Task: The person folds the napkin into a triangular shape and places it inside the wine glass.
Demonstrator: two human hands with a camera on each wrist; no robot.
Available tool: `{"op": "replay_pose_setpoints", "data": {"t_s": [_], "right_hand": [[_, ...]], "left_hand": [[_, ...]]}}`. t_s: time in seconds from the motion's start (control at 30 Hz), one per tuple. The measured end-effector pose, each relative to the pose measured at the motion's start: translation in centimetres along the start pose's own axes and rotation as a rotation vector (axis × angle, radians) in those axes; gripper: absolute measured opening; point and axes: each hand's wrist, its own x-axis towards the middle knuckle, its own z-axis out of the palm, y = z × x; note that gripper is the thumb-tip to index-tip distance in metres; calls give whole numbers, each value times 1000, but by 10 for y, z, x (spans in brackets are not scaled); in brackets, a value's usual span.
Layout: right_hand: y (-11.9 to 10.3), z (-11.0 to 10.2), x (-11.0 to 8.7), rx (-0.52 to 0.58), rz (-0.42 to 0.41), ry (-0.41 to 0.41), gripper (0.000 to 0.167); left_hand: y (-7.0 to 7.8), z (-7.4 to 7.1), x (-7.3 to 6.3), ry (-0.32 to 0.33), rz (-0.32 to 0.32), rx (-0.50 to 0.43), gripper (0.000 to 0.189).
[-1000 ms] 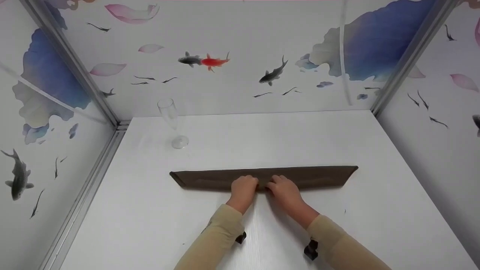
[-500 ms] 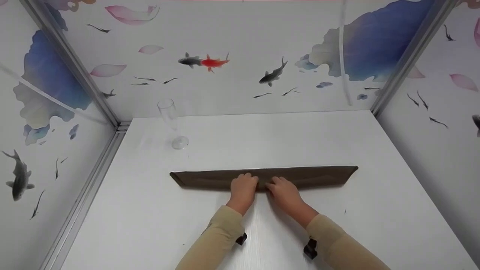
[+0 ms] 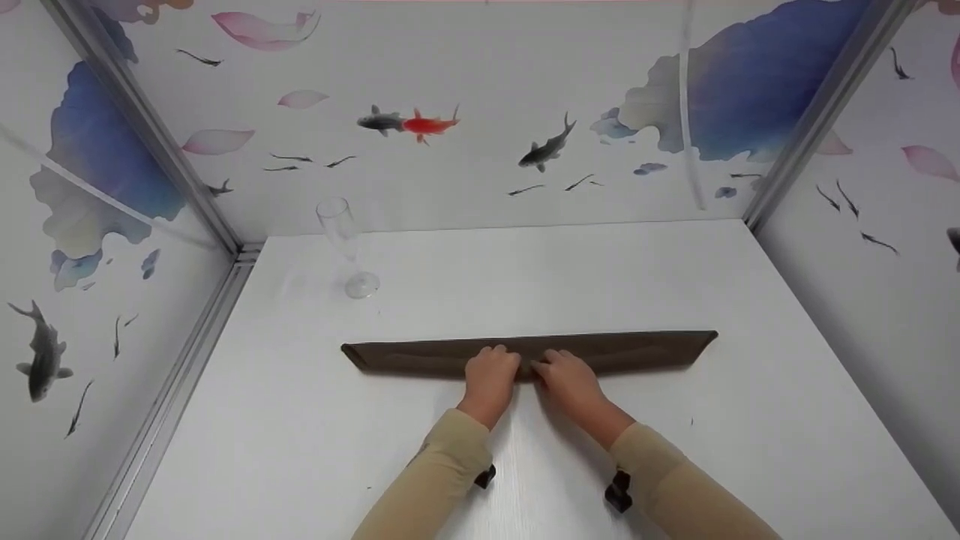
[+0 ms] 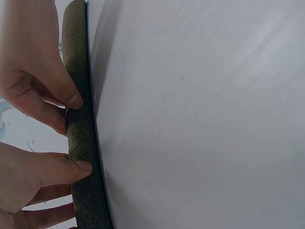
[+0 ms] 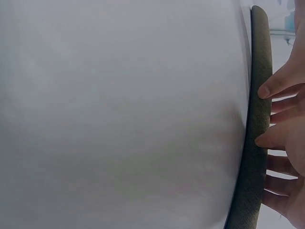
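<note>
A dark brown woven mat (image 3: pixel 645 351), rolled or folded into a long narrow strip, lies crosswise on the white table. Near its middle my left hand (image 3: pixel 490 381) grips it, thumb on the near side and fingers over the far side. Just to the right, my right hand (image 3: pixel 571 384) holds it the same way, a small gap between the two. In the left wrist view, the left thumb (image 4: pixel 84 166) presses the rounded near edge of the mat (image 4: pixel 82 138). The right thumb (image 5: pixel 260 140) does likewise in the right wrist view. Fingertips behind the mat are partly hidden.
A clear stemmed glass (image 3: pixel 361 285) stands upright at the back left of the table (image 3: pixel 300 420), beyond the mat. Printed walls (image 3: pixel 465 67) with metal corner posts enclose the back and both sides.
The fingers have shifted very slightly on the mat, and the right wrist sits a touch further in. The mat and glass otherwise keep their places.
</note>
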Motion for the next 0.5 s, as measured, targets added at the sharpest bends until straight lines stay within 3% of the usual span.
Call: {"op": "replay_pose_setpoints", "data": {"t_s": [0.17,0.5], "right_hand": [[-4,-6,-2,3,19,-16,23],[-11,-9,-9,-69,-13,48,17]], "left_hand": [[0,0,1,4,8,25,9],[-1,-3,4,-47,-8,5,10]]}}
